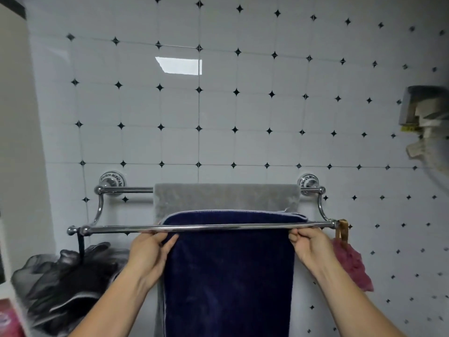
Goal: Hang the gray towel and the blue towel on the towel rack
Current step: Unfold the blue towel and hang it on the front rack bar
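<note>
Fingers of the left hand (150,254) and the right hand (307,244) pinch the side edges of the blue towel (228,276) just under the front bar of the towel rack (116,229), while the gray towel (226,197) hangs over the rear bar.

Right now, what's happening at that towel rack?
A person is hanging towels. The gray towel already drapes over the back bar of the rack. The blue towel hangs behind the front bar; the left hand and right hand pinch its side edges just under that bar. A black mesh sponge and a pink one hang from the rack's ends.
</note>
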